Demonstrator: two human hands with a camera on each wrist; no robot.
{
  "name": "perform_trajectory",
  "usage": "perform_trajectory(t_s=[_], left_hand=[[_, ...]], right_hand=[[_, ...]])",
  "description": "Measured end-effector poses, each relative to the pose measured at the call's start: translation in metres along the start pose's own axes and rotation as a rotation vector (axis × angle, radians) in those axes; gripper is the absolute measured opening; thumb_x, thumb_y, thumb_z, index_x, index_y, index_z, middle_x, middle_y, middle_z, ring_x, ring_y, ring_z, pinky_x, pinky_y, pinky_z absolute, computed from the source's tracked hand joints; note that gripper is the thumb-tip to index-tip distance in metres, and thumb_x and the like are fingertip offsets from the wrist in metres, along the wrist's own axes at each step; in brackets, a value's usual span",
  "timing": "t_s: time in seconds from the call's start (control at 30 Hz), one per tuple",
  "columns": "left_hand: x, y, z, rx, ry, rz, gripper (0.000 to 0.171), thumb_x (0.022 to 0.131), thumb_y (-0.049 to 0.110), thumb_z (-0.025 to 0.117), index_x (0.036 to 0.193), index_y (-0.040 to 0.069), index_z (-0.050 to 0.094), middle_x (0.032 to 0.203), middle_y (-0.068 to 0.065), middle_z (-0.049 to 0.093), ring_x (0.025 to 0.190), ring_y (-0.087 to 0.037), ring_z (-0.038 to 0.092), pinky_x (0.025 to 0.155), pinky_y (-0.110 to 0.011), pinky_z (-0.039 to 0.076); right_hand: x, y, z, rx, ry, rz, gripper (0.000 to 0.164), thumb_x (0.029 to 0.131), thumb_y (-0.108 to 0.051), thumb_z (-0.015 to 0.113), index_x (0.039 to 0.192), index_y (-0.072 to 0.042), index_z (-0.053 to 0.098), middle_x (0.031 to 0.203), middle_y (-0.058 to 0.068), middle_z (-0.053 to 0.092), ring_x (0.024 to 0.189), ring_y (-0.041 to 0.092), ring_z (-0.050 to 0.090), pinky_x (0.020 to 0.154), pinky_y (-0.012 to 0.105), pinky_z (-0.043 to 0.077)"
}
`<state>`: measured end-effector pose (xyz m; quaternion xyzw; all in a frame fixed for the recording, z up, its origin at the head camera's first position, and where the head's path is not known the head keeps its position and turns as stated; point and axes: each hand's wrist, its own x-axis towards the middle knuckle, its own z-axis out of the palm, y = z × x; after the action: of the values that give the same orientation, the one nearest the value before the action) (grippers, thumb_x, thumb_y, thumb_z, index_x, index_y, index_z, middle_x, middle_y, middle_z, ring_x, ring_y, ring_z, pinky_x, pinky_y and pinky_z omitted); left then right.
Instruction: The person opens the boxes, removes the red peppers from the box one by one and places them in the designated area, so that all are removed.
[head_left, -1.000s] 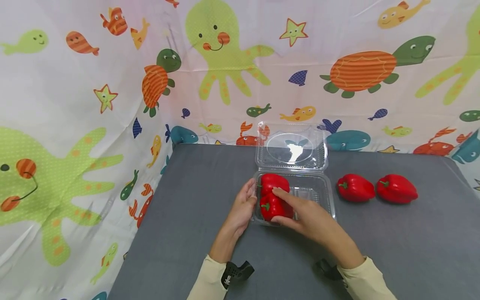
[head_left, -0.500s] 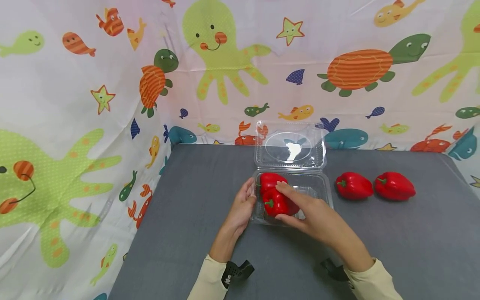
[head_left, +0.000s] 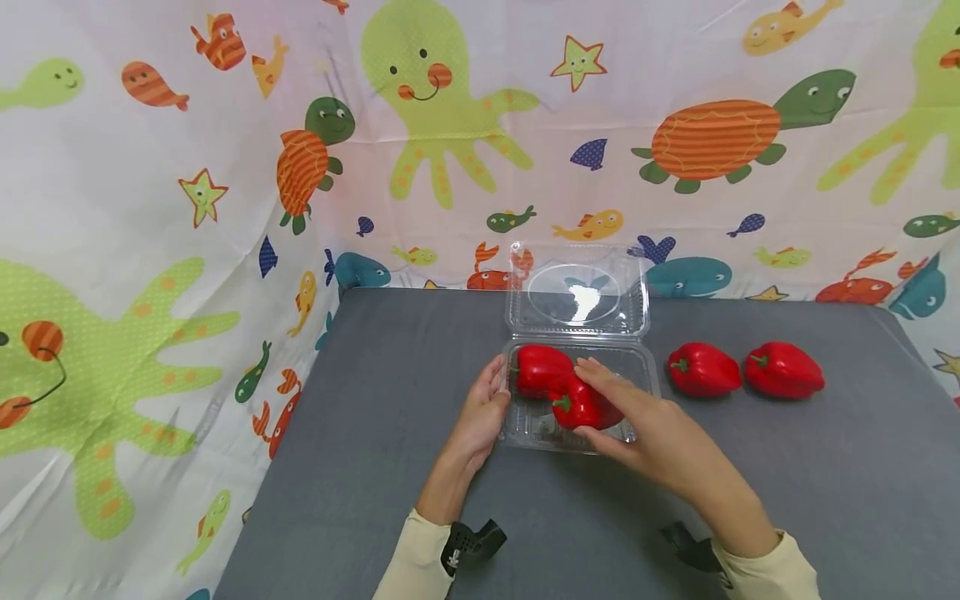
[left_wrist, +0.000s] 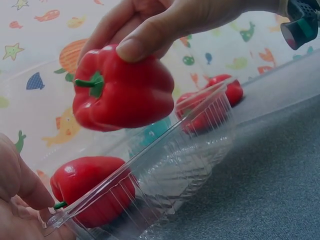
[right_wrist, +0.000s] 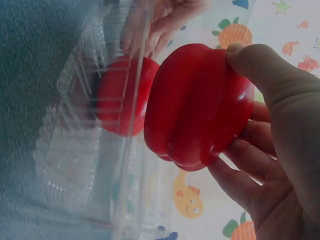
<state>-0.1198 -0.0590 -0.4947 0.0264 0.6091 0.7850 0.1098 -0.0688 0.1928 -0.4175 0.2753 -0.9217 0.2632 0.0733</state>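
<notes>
My right hand (head_left: 660, 433) holds a red bell pepper (head_left: 581, 405) with a green stem, thumb on one side and fingers on the other. In the left wrist view this bell pepper (left_wrist: 125, 92) hangs above the rim of a clear plastic clamshell container (head_left: 540, 434). A second red bell pepper (head_left: 538, 371) lies inside at the container's left end. My left hand (head_left: 477, 421) grips the container's left edge between thumb and fingers. The right wrist view shows the thumb and fingertips against the raised pepper's (right_wrist: 200, 110) sides.
The container's transparent lid (head_left: 577, 296) stands up at the back, hinged open. Two more red bell peppers, a nearer one (head_left: 703, 370) and a farther one (head_left: 783, 371), lie to its right on the grey tabletop (head_left: 375, 433). A sea-animal curtain (head_left: 480, 150) rises behind and at the left.
My right hand has moved right with its bell pepper, away from the container's left end and from the pepper lying there. The left hand keeps its grip on the edge.
</notes>
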Motion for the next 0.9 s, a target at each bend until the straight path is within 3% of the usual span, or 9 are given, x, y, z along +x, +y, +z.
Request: perform_trajectory(t_s=[0.23, 0.4, 0.6, 0.9], left_hand=[[0.000, 0.000, 0.002, 0.005, -0.007, -0.008, 0.066, 0.101, -0.011, 0.032, 0.165, -0.007, 0.015, 0.174, -0.023, 0.016, 0.162, -0.030, 0.013, 0.132, -0.042, 0.013], [0.002, 0.001, 0.002, 0.002, -0.014, -0.007, 0.066, 0.101, -0.012, 0.032, 0.165, -0.008, 0.015, 0.174, -0.024, 0.016, 0.162, -0.030, 0.012, 0.132, -0.041, 0.012], [0.002, 0.002, 0.002, 0.004, -0.013, -0.007, 0.066, 0.101, -0.012, 0.032, 0.165, -0.008, 0.015, 0.174, -0.023, 0.016, 0.162, -0.030, 0.012, 0.131, -0.041, 0.012], [0.000, 0.000, 0.000, 0.002, 0.003, -0.016, 0.066, 0.101, -0.012, 0.032, 0.165, -0.008, 0.015, 0.174, -0.023, 0.017, 0.162, -0.030, 0.013, 0.131, -0.042, 0.013]], right_hand=[[-0.009, 0.008, -0.012, -0.036, 0.060, -0.007, 0.097, 0.079, -0.025, 0.095, 0.162, -0.022, 0.046, 0.161, 0.007, 0.052, 0.126, 0.034, 0.068, 0.078, 0.039, 0.066], [-0.014, 0.012, -0.019, -0.072, 0.108, -0.021, 0.100, 0.075, -0.024, 0.097, 0.161, -0.021, 0.047, 0.160, 0.005, 0.053, 0.134, 0.032, 0.063, 0.081, 0.042, 0.065], [-0.019, 0.015, -0.027, -0.073, 0.105, 0.012, 0.101, 0.074, -0.021, 0.097, 0.161, -0.024, 0.046, 0.162, 0.003, 0.051, 0.140, 0.033, 0.057, 0.079, 0.045, 0.065], [-0.030, 0.023, -0.033, -0.097, 0.078, 0.051, 0.100, 0.076, -0.021, 0.096, 0.162, -0.021, 0.046, 0.162, 0.007, 0.049, 0.132, 0.038, 0.062, 0.075, 0.047, 0.066]])
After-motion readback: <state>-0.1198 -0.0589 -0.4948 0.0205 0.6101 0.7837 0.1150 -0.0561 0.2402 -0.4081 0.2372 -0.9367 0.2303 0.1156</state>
